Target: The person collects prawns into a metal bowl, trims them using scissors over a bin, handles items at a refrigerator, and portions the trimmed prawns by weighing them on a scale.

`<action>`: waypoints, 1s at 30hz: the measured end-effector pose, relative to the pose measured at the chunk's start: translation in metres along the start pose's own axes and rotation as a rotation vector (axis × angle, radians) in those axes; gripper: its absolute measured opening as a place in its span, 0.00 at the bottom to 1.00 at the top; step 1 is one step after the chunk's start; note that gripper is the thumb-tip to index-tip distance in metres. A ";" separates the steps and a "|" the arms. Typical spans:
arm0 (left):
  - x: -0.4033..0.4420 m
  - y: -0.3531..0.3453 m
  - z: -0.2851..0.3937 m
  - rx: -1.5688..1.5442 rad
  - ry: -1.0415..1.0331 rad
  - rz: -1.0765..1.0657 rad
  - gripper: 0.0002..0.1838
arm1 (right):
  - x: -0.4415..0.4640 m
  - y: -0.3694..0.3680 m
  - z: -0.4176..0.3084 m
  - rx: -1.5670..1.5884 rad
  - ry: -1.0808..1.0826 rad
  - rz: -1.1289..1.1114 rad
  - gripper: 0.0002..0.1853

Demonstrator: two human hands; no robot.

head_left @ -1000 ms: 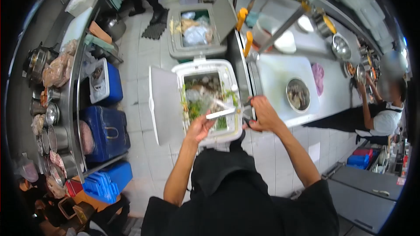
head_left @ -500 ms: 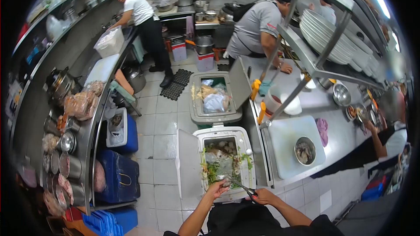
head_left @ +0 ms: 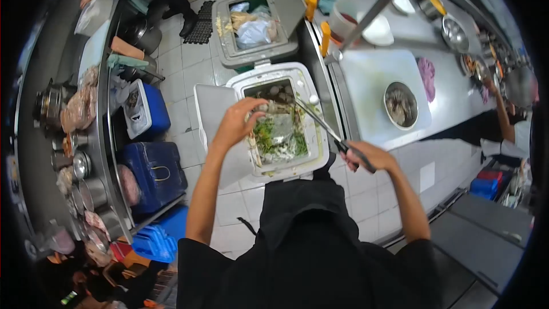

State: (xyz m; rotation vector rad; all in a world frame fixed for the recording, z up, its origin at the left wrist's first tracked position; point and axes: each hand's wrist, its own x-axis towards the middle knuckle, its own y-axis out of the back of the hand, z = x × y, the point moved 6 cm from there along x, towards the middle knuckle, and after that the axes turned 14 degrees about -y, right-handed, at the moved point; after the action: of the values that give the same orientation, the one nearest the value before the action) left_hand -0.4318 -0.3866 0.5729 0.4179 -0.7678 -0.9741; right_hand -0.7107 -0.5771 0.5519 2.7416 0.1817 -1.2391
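Note:
My right hand (head_left: 366,157) is wrapped round the black handles of long scissors (head_left: 321,123), whose blades point up and left over the open white bin (head_left: 314,137). Above the bin's left part, my left hand (head_left: 240,121) pinches a small greyish, translucent piece (head_left: 264,106) between its fingertips; what it is cannot be made out. Inside the bin lie green leaves (head_left: 264,135), a clear plastic bag and pale scraps. A metal bowl (head_left: 401,105) with greyish food, possibly shrimp, rests on the white cutting board (head_left: 366,80) at the right.
A second open bin (head_left: 226,60) with plastic bags stands behind the white one. Blue coolers (head_left: 151,174) sit at the left under a metal shelf. A purple cloth (head_left: 426,79) lies beside the board. Parts of other people show at upper left and far right.
My left hand has lifted from the bin's near edge to above its left side. The scissors now point away over the bin. The camera view has tilted down since half a second ago.

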 end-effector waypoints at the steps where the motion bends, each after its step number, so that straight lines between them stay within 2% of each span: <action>1: 0.008 0.011 0.017 -0.009 -0.079 -0.046 0.13 | -0.009 0.002 -0.017 -0.061 0.050 -0.075 0.30; 2: 0.019 0.019 0.030 -0.015 -0.169 -0.081 0.13 | -0.016 0.007 -0.035 -0.134 0.109 -0.139 0.34; 3: 0.025 0.025 0.037 -0.017 -0.171 -0.109 0.13 | -0.023 0.009 -0.045 -0.195 0.088 -0.149 0.38; 6: 0.038 0.037 0.060 0.090 -0.263 -0.147 0.15 | -0.031 0.010 -0.051 -0.123 0.067 -0.239 0.40; 11: 0.050 0.039 0.084 0.196 -0.300 -0.145 0.14 | -0.042 0.015 -0.056 -0.214 0.065 -0.247 0.38; 20: 0.052 0.035 0.090 0.116 -0.271 -0.127 0.15 | -0.059 0.026 -0.068 -0.330 0.066 -0.207 0.39; 30: 0.053 0.036 0.095 0.177 -0.331 -0.136 0.15 | -0.063 0.029 -0.075 -0.359 0.067 -0.206 0.39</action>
State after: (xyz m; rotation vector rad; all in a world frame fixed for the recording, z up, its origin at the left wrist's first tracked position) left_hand -0.4632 -0.4119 0.6799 0.4726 -1.1420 -1.1224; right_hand -0.6921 -0.5967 0.6509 2.4979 0.6405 -1.0373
